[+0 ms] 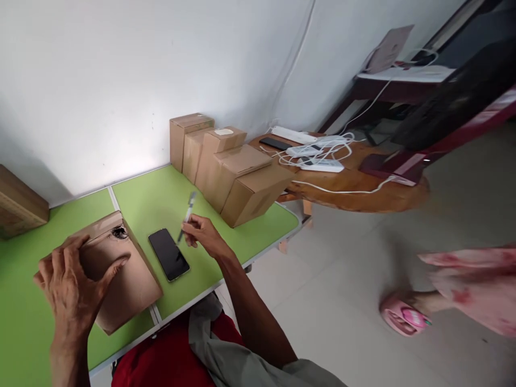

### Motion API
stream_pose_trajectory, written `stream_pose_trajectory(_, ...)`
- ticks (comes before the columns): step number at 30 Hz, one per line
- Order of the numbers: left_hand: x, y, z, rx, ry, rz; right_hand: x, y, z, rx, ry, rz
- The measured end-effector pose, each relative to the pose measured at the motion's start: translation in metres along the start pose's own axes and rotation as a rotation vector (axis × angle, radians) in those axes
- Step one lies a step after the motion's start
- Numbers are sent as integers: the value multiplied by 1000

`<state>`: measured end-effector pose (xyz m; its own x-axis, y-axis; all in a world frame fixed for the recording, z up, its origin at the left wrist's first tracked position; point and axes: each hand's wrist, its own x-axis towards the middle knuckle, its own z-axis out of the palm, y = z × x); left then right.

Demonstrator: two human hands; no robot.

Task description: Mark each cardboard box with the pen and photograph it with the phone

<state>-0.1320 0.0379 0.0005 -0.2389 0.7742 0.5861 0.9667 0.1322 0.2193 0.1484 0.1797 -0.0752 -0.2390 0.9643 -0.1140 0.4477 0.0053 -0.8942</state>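
My left hand (pixel 76 274) rests on a brown cardboard box (pixel 129 285), its fingers spread over the top and far edge. Near the box's far right corner is a black, ragged mark (pixel 120 232); I cannot tell whether it is a hole or ink. Between the thumb and fingers of my right hand (pixel 201 234) is a pen (pixel 188 212), held upright at a tilt with its lower end close to a black smartphone (pixel 168 253). The phone lies face up, dark-screened, on the green table (pixel 141 199), between the box and my right hand.
Several cardboard boxes (pixel 242 166) stand in a row at the table's back right; another box (pixel 20 204) is at far left. A wooden table (pixel 355 188) holds power strips and tangled white cables (pixel 322 150). At right, a person's foot in a pink slipper (pixel 405 316) shows.
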Motion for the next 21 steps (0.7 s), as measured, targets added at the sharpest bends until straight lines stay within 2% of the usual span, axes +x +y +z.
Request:
stream_pose_trajectory(4, 1, 3, 1, 8, -3, 0, -21, -46, 26, 797, -215, -379)
stream_pose_trajectory(6, 2, 5, 0, 12, -2, 6, -30, -66, 44, 990, -278, -466)
stream_pose_trajectory(9, 0, 7, -1, -2, 9, 7, -38, -83, 65, 1015, -240, -491)
stream_pose_trajectory(12, -2, 7, -2, -16, 15, -3, -40, -85, 76, 951, -155, -482)
stream_pose_trajectory(15, -3, 7, -1, -22, 17, -18, -41, -83, 79, 866, -121, -471)
stream_pose_trajectory(21, -3, 6, 0, -42, 15, -44, -42, -81, 75, 739, -118, -540)
